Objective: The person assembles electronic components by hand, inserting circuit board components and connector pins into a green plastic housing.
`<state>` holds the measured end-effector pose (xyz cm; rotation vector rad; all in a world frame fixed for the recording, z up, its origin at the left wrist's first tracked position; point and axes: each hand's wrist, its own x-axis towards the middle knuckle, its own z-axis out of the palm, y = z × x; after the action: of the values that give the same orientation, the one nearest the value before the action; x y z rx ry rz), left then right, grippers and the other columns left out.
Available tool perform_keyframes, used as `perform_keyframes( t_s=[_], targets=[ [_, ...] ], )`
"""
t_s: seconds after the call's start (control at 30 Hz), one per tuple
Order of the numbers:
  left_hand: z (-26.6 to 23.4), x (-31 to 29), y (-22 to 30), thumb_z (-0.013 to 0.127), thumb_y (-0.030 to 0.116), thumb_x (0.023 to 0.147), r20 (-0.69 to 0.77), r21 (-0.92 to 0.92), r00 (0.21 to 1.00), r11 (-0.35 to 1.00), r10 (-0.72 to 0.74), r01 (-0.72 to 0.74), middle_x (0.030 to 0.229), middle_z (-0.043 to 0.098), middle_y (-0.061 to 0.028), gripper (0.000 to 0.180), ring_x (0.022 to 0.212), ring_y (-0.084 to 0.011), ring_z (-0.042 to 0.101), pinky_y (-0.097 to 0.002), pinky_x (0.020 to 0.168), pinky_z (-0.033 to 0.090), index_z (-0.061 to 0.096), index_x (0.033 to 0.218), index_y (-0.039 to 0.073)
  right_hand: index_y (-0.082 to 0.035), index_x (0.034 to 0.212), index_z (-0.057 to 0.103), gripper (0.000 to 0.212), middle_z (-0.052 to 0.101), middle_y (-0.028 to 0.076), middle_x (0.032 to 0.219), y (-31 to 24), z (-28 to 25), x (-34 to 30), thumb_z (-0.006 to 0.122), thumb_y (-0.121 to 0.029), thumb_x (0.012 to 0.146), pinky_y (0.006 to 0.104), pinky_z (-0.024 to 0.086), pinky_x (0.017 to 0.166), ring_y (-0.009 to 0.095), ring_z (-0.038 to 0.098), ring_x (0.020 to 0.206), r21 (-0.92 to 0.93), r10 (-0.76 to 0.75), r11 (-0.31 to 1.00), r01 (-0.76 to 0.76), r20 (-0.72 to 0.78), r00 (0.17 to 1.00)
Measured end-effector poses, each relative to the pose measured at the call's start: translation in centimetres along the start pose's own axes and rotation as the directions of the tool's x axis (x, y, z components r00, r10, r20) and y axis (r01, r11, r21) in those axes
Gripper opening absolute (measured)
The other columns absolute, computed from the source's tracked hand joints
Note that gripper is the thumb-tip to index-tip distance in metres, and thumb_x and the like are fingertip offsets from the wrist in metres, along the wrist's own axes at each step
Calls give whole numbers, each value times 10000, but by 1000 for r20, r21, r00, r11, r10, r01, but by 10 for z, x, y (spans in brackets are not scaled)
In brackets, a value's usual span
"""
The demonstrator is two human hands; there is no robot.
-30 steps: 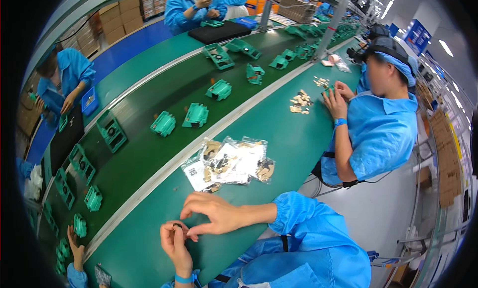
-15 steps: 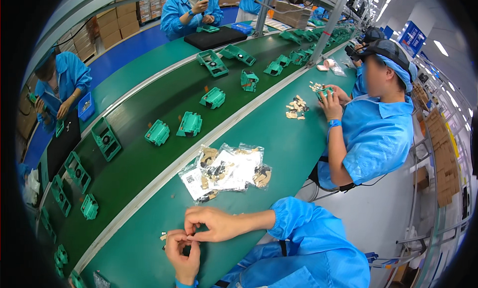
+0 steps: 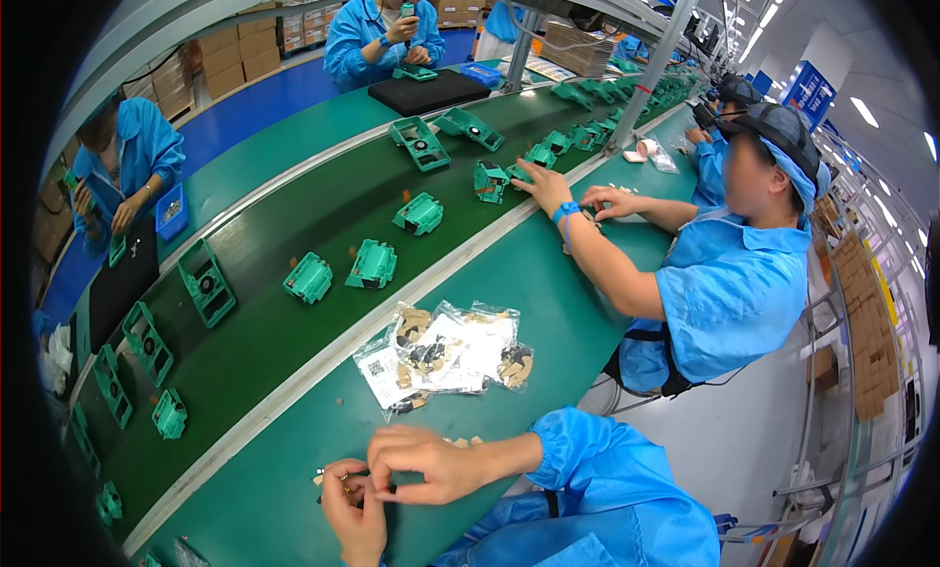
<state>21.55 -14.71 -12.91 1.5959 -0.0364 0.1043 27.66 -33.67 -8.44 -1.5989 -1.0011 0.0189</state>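
Observation:
Over the green worktop, my left hand [image 3: 354,513] and my right hand [image 3: 427,469] meet, fingertips pinched close together. Whatever lies between their fingers is too small and hidden to make out; a tiny dark bit shows there. Just left of my left hand lies a small pale piece [image 3: 318,477], partly covered by the fingers. Some small beige pieces [image 3: 462,442] show behind my right wrist. Beyond my hands rests a pile of clear plastic bags [image 3: 446,356] holding beige and black parts and white printed slips.
A metal rail [image 3: 377,317] divides the worktop from a dark green belt carrying several green plastic housings [image 3: 372,264]. To my right, a co-worker's hand [image 3: 543,187] reaches over the rail. Other people [image 3: 122,165] work across the belt. A small clear bag [image 3: 191,553] lies at lower left.
My hands remain joined, with the right fingers shifted slightly lower. The co-worker at right has stretched an arm to a green housing on the belt, after holding one over the worktop.

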Motion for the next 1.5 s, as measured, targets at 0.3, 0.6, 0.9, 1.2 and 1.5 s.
perform_keyframes(
  t_s=[0.3,0.6,0.9,1.2,1.5],
  targets=[
    [13,4,19,669,113,851,57,177,998,984,-39,28,998,601,-67,338,860,-130,589,-266,757,468,534,1149,24,-87,846,593,191,485,86,1001,-8,36,-17,768,-106,772,420,370,893,287,490,1010,-55,-58,996,65,129,990],
    [15,8,17,703,143,813,92,199,995,979,36,-54,906,614,-78,390,806,-161,600,-295,701,475,551,1158,42,-86,843,592,200,482,88,1007,-1,34,-17,770,-122,759,434,348,906,298,481,1011,-130,-61,988,84,172,983],
    [16,4,8,691,63,811,129,-5,983,991,-131,133,837,619,-15,382,736,-100,582,-260,640,471,547,1163,34,-102,877,619,200,477,86,939,0,38,-17,766,-140,748,427,362,836,284,491,903,-324,-211,912,250,152,966],
    [11,2,-3,696,78,797,198,94,978,995,-58,40,869,644,-42,397,757,-109,603,-266,631,480,552,1164,30,-142,908,676,72,423,29,865,-2,35,-15,694,-173,845,386,363,773,230,476,817,-397,-269,859,323,187,945],
    [8,2,-18,755,181,760,290,176,956,979,50,-105,1049,619,-142,494,911,-345,636,-404,765,516,553,1179,16,-164,811,601,65,433,38,839,-3,30,-9,656,-195,830,382,374,774,225,485,819,-463,-253,799,384,320,913]
  ],
)
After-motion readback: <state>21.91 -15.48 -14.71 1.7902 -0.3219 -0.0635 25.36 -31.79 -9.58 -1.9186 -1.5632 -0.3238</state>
